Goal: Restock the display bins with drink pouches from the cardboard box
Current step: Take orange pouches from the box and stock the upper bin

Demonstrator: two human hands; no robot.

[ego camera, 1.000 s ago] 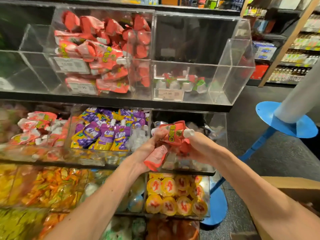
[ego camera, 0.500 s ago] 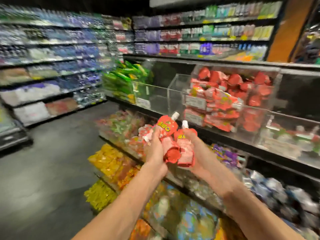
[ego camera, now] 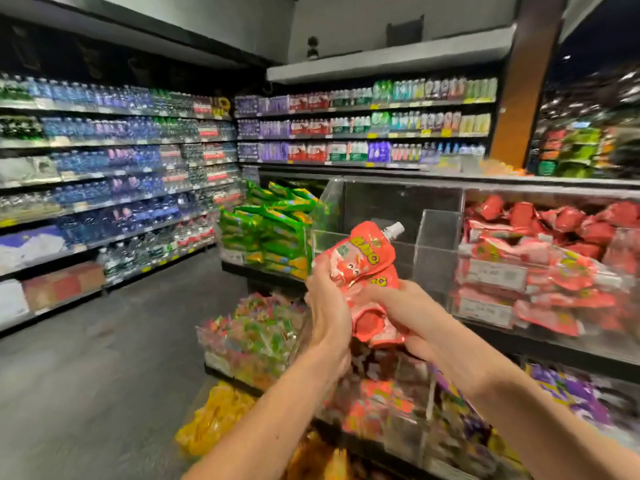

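Note:
Both hands hold a bunch of red drink pouches (ego camera: 363, 268) at chest height in front of the display. My left hand (ego camera: 327, 306) grips the bunch from the left. My right hand (ego camera: 398, 306) grips it from below and the right. The top pouch has a white spout pointing up to the right. Behind the pouches stands a clear acrylic bin (ego camera: 391, 209) that looks empty. Right of it another clear bin (ego camera: 491, 275) is heaped with the same red pouches. The cardboard box is out of view.
Green packets (ego camera: 273, 230) fill the bin to the left. Lower bins hold mixed sweets (ego camera: 252, 337), yellow packets (ego camera: 214, 417) and purple pouches (ego camera: 568, 393). Shelves of bottled drinks (ego camera: 114, 174) line the far walls. Grey floor (ego camera: 86, 375) opens to the left.
The view has swung left and up, from the bins to the aisle. Both hands keep the red pouches and have lifted them a little, toward the empty bin.

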